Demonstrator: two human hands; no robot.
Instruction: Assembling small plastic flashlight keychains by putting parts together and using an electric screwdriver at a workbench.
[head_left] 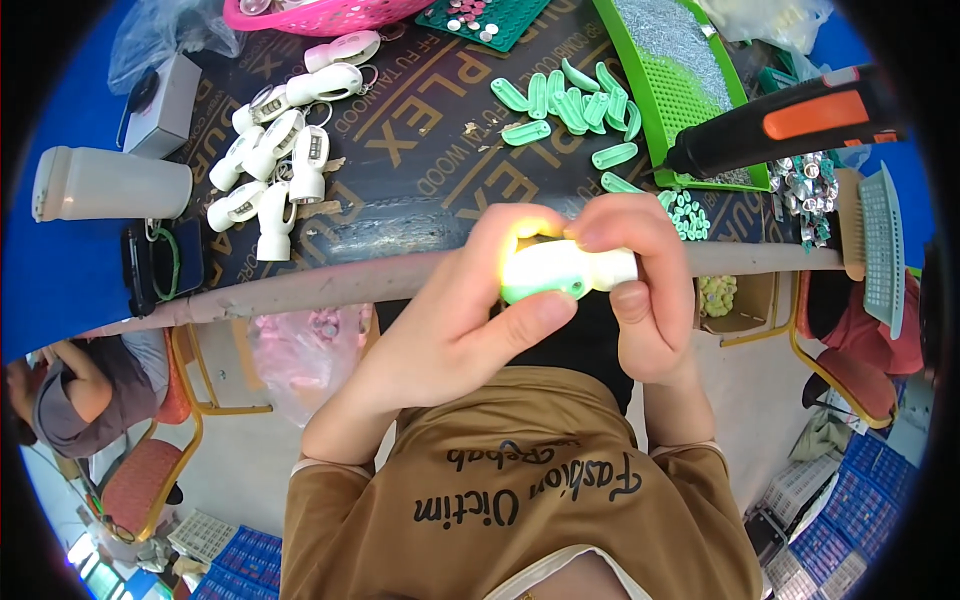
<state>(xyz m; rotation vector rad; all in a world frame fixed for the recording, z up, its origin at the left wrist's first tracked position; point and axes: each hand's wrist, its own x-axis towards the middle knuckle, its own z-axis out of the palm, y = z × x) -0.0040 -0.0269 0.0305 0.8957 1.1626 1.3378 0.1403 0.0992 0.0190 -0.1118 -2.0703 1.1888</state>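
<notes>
that little glowing green-and-white gadget point(545, 280) is up by the table edge point(350, 284), left hand point(455, 330) pinching its green body, right hand point(648, 275) the white end, probably light, stiff, slickish plastic, so I'd hold both ends

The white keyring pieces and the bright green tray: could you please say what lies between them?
In the head view, loose pale-green oval pieces lie between, on the dark tabletop.

Dark printed worktable point(400, 190), far edge: bright pink perforated plastic basket point(325, 20). Left end: white plastic cup point(115, 185) near white rectangular box point(172, 108); crumpled clear plastic bag point(165, 35) beyond. Below, left: red-cushioned chair with yellow metal frame point(150, 475).
</notes>
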